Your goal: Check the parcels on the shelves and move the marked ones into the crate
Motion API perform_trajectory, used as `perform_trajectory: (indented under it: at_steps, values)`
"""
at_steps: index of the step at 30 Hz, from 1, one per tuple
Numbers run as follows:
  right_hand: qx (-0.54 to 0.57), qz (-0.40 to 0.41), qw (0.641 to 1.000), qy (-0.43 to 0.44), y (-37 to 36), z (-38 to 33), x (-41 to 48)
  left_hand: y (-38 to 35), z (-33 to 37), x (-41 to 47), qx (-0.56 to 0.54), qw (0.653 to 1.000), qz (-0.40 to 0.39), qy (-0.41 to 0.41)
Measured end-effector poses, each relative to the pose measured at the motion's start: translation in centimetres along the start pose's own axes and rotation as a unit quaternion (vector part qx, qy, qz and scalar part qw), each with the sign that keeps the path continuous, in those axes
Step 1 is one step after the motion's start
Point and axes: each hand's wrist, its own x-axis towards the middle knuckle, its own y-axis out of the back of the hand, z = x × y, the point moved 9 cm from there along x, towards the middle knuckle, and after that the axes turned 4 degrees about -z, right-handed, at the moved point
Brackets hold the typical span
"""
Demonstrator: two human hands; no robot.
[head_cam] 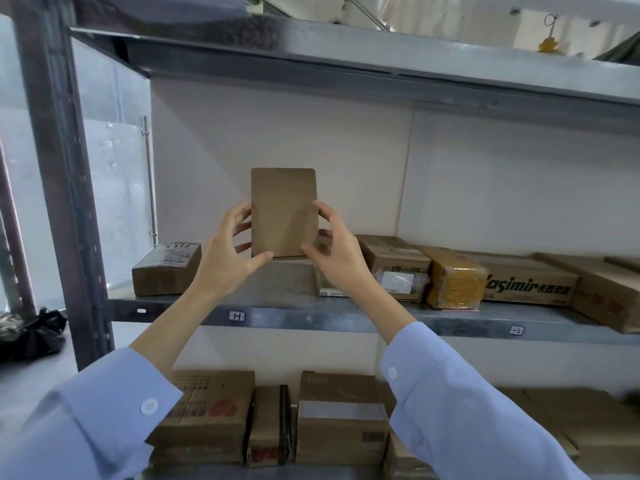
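The small brown parcel (284,209) stands on end over the shelf (346,320), so its flat face can be checked. No mark shows on this side. The left hand (225,252) and right hand (341,259) grasp its edges with curled fingers (243,213). Other parcels (398,268) lie beside it. No crate is in sight.

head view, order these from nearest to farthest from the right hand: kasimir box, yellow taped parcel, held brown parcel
1. held brown parcel, gripped by the right hand
2. yellow taped parcel, to the hand's right
3. kasimir box, further right
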Motion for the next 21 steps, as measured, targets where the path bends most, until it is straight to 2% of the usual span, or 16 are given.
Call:
perform_trajectory:
  at_steps: [10,14,21]
  values:
    - [-0.025,0.018,0.999,-0.016,0.1,-0.3,0.4,0.5,-0.9,0.4,-0.017,0.999,0.014,0.04]
    - [-0.035,0.004,0.999,-0.025,-0.5,-0.5,0.6,0.8,-0.1,0.5,0.01,0.999,0.035,0.025]
    - [-0.027,-0.006,0.999,-0.031,-0.5,-0.5,0.4,1.3,-0.1,0.3,0.002,1.0,0.023,0.021]
